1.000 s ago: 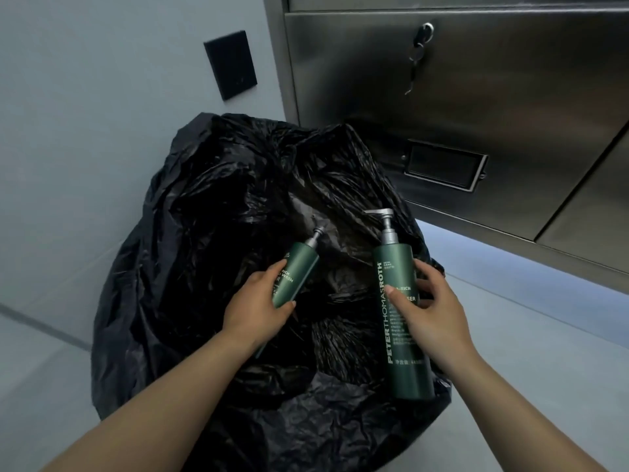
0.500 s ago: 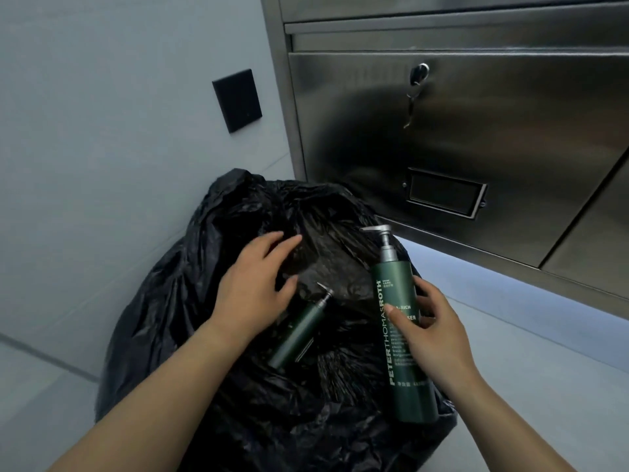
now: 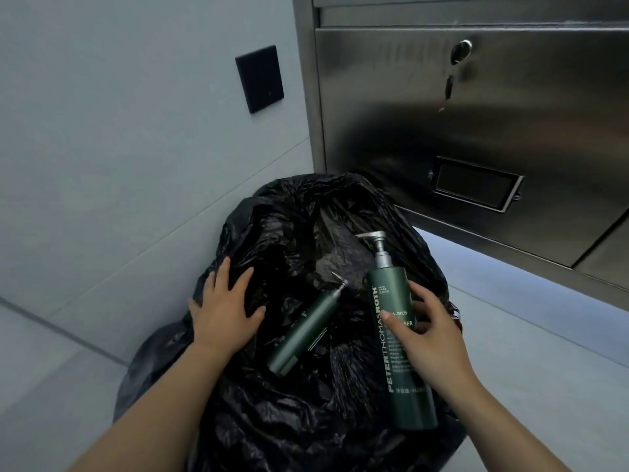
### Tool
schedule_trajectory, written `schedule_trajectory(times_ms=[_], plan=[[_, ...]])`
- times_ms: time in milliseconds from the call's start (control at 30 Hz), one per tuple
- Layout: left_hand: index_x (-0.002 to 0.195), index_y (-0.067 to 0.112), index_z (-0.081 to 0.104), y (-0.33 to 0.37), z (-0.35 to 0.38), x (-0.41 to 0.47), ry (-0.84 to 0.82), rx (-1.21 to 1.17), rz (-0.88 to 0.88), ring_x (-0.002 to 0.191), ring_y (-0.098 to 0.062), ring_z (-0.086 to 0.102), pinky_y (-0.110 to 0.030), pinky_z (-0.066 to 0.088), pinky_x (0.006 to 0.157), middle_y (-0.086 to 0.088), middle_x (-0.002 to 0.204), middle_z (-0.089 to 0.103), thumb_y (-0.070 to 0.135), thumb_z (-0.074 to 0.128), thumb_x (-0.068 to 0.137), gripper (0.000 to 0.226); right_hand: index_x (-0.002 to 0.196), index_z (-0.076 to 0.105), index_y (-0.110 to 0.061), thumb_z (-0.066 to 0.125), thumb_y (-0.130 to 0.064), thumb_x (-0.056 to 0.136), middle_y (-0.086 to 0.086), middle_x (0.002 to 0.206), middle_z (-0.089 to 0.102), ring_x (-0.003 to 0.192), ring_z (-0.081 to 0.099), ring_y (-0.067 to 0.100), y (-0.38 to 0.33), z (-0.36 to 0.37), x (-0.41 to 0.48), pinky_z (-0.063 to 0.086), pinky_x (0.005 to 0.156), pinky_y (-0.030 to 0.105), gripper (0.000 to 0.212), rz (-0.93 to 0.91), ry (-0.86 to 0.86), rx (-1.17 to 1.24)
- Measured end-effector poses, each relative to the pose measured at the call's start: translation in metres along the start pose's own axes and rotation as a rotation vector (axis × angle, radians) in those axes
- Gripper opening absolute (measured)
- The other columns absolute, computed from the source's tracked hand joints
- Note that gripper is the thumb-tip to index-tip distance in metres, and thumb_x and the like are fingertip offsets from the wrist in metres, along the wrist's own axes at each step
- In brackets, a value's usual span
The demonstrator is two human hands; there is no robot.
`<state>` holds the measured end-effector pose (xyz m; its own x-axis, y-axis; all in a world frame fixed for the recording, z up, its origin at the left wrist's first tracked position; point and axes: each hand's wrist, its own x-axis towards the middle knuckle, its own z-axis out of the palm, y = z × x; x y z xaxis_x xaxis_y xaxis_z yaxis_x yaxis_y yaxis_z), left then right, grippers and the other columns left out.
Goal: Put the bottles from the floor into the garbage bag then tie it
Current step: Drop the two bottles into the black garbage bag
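Observation:
A black garbage bag (image 3: 292, 413) sits crumpled on the floor against the wall. A small dark green pump bottle (image 3: 303, 332) lies loose in the bag's mouth, nozzle pointing up and right. My left hand (image 3: 224, 311) rests spread on the bag's left rim, just left of that bottle and apart from it. My right hand (image 3: 432, 338) grips a large dark green pump bottle (image 3: 398, 352) with white lettering, held over the bag's right side with its pump (image 3: 377, 247) pointing away from me.
A stainless steel cabinet (image 3: 476, 124) with a lock and a label slot stands behind and right of the bag. A grey wall with a black plate (image 3: 260, 78) is on the left. Pale floor (image 3: 531, 362) extends to the right.
My left hand let go of the small bottle, which dropped into the bag, and moved left onto the bag's rim. The right hand keeps the large bottle in nearly the same place.

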<state>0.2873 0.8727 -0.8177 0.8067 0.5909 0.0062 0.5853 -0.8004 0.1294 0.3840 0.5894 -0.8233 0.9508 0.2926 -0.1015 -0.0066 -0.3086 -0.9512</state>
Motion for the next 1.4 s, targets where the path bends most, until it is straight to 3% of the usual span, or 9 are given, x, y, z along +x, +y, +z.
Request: schedule_trajectory(times_ms=[133, 333, 467, 633, 733, 833, 1000, 1300, 1400], plan=[[0.146, 0.035, 0.021, -0.018, 0.008, 0.002, -0.029, -0.043, -0.028, 0.144, -0.034, 0.009, -0.058, 0.030, 0.107, -0.002, 0.160, -0.005, 0.054, 0.059, 0.080, 0.079, 0.122, 0.041, -0.052, 0.073, -0.044, 0.074, -0.030, 0.099, 0.054, 0.076, 0.058, -0.016, 0.000, 0.009, -0.002, 0.040, 0.056, 0.008, 0.058, 0.013, -0.007, -0.055], [0.147, 0.033, 0.021, -0.021, 0.018, 0.005, -0.019, -0.087, 0.014, 0.142, -0.032, 0.015, -0.056, 0.037, 0.104, -0.003, 0.160, -0.004, 0.052, 0.060, 0.079, 0.080, 0.134, 0.037, -0.038, 0.071, -0.045, 0.075, -0.022, 0.105, 0.057, 0.088, 0.060, 0.000, -0.006, 0.033, 0.003, 0.044, 0.067, 0.017, 0.068, 0.006, 0.013, -0.092], [0.147, 0.032, 0.022, -0.024, 0.023, 0.007, -0.021, -0.099, 0.050, 0.141, -0.032, 0.019, -0.054, 0.039, 0.102, -0.004, 0.160, -0.002, 0.053, 0.061, 0.079, 0.081, 0.144, 0.022, -0.033, 0.068, -0.048, 0.078, -0.005, 0.127, 0.050, 0.111, 0.054, 0.015, -0.020, 0.059, 0.017, 0.045, 0.090, 0.030, 0.081, -0.020, -0.009, -0.154], [0.147, 0.029, 0.026, -0.032, 0.023, 0.006, -0.004, -0.116, 0.108, 0.140, -0.031, 0.024, -0.052, 0.040, 0.102, -0.006, 0.160, 0.002, 0.049, 0.062, 0.080, 0.078, 0.145, 0.022, -0.028, 0.064, -0.049, 0.080, -0.002, 0.132, 0.048, 0.117, 0.050, 0.017, -0.033, 0.087, 0.046, 0.040, 0.090, 0.028, 0.080, 0.010, -0.032, -0.120], [0.147, 0.028, 0.026, -0.039, 0.021, 0.006, -0.003, -0.119, 0.128, 0.140, -0.031, 0.024, -0.053, 0.041, 0.101, -0.006, 0.160, 0.004, 0.047, 0.061, 0.081, 0.077, 0.147, 0.019, -0.020, 0.059, -0.052, 0.084, 0.005, 0.147, 0.036, 0.129, 0.040, 0.021, -0.029, 0.097, 0.056, 0.036, 0.096, 0.028, 0.081, 0.070, -0.156, -0.299], [0.147, 0.030, 0.023, -0.034, 0.019, 0.005, 0.004, -0.110, 0.120, 0.142, -0.030, 0.017, -0.059, 0.032, 0.106, -0.006, 0.160, 0.002, 0.051, 0.060, 0.081, 0.079, 0.146, 0.023, -0.019, 0.057, -0.052, 0.085, 0.008, 0.149, 0.033, 0.131, 0.038, 0.022, -0.023, 0.094, 0.054, 0.035, 0.098, 0.028, 0.077, 0.030, -0.194, -0.443], [0.147, 0.034, 0.021, 0.010, 0.004, 0.013, 0.067, -0.136, 0.182, 0.146, -0.028, 0.001, -0.068, 0.015, 0.107, -0.004, 0.160, 0.001, 0.056, 0.054, 0.082, 0.076, 0.148, 0.017, -0.022, 0.053, -0.058, 0.085, 0.004, 0.151, 0.030, 0.130, 0.041, 0.020, -0.026, 0.062, 0.045, 0.035, 0.103, 0.030, 0.081, -0.048, -0.270, -0.615], [0.147, 0.037, 0.014, 0.133, 0.006, 0.009, -0.093, -0.140, 0.465, 0.146, -0.024, 0.003, -0.063, 0.017, 0.110, 0.001, 0.159, 0.008, 0.064, 0.045, 0.082, 0.077, 0.145, 0.025, -0.025, 0.054, -0.056, 0.084, -0.001, 0.147, 0.036, 0.131, 0.038, 0.016, -0.025, -0.053, 0.001, 0.030, 0.102, 0.024, 0.074, -0.075, -0.096, -0.688], [0.147, 0.035, 0.018, 0.173, 0.010, 0.000, -0.134, -0.108, 0.583, 0.145, -0.024, 0.010, -0.062, 0.020, 0.110, 0.000, 0.158, 0.014, 0.063, 0.046, 0.083, 0.075, 0.145, 0.026, -0.023, 0.053, -0.053, 0.087, 0.002, 0.147, 0.036, 0.133, 0.036, 0.019, -0.012, -0.090, -0.020, 0.029, 0.105, 0.028, 0.071, -0.025, -0.060, -0.703]])
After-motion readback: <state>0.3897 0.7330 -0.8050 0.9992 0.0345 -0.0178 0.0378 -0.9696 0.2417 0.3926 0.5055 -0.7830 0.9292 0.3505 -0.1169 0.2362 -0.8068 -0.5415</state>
